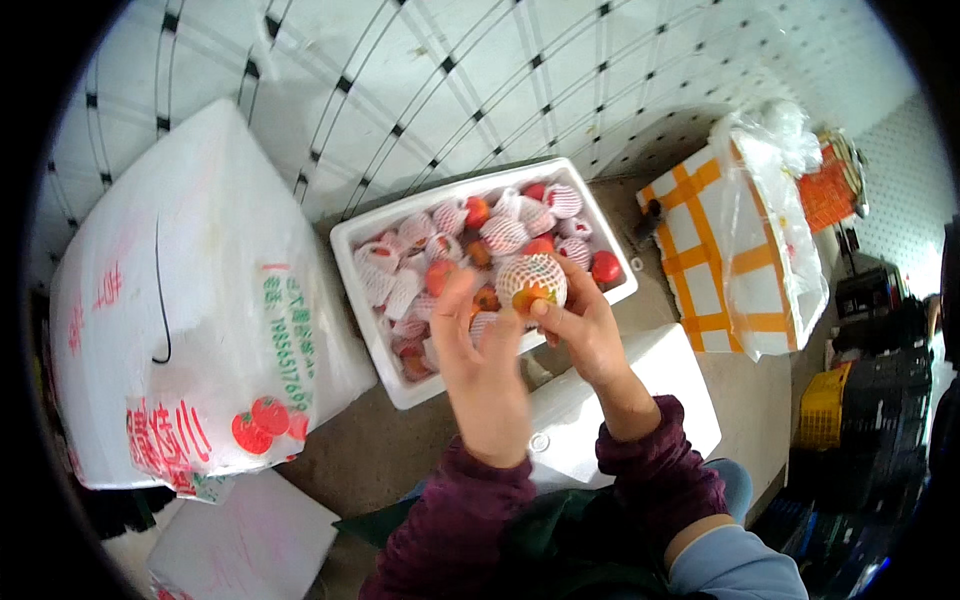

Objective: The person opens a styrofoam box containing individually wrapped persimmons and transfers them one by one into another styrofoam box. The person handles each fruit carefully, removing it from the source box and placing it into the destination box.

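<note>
My right hand (pixel 589 330) grips a round yellow-orange fruit (pixel 534 286) partly covered by a white foam net sleeve. Just beside it, my left hand (pixel 484 367) is raised with its fingers apart and blurred; it appears to hold nothing. Both hands are over the near side of a white foam box (pixel 367 319). Red and orange fruits fill this box, many in pink-and-white foam net sleeves (pixel 504 235). A bare red fruit (pixel 605 266) lies in its right corner. My hands hide part of the near rim and contents.
To the left stands a large white plastic-wrapped package (pixel 217 300) bearing writing. A white foam lid or box (pixel 622 405) is before my legs. Right are an orange-taped foam box (pixel 720 255), a yellow crate (pixel 823 405) and dark crates (pixel 885 405). A white patterned wall (pixel 420 82) stands behind.
</note>
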The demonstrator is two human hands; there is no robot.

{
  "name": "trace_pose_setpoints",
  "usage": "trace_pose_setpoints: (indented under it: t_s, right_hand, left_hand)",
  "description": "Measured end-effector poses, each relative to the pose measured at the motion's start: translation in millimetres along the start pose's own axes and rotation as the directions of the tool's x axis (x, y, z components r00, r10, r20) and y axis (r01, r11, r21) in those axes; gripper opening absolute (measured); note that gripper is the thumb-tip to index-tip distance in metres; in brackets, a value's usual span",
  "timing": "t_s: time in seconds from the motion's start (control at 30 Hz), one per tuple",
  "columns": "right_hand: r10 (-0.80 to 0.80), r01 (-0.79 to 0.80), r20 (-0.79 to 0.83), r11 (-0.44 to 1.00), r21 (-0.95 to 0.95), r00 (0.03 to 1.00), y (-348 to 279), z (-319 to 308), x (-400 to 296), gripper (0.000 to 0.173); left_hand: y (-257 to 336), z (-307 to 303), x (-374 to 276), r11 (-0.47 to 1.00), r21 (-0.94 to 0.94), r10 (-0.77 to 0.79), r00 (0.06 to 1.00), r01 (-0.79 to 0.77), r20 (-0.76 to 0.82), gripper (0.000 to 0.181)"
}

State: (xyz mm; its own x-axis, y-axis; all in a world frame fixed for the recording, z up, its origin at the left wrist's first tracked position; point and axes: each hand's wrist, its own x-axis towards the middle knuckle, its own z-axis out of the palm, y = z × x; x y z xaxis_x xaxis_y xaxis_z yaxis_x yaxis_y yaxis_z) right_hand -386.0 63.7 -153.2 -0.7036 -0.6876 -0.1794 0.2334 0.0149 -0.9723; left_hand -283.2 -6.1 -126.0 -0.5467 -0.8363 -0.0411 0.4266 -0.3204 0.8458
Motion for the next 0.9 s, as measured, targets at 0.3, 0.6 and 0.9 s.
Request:
trace_pose_setpoints:
  t_s: [0.3,0.6,0.9]
  right_hand:
    - [-0.417,0.335,0.060,0.625,-0.705,0.907,-23.0,10.4,-35.3,0.031]
    - [-0.540,0.379,-0.095,0.694,-0.612,0.836,-15.9,2.8,-29.0,0.010]
    - [-0.534,0.452,-0.086,0.781,-0.431,0.841,0.3,-2.9,-39.4,0.016]
  left_hand:
    - [-13.2,-2.7,2.9,0.815,-0.469,-0.323,0.939,0.340,0.119,0.035]
    - [-16.1,-2.9,-4.8,0.760,-0.505,-0.429,0.899,0.410,0.084,0.033]
    - [-21.9,-9.3,4.8,0.731,-0.505,-0.470,0.875,0.459,0.116,0.029]
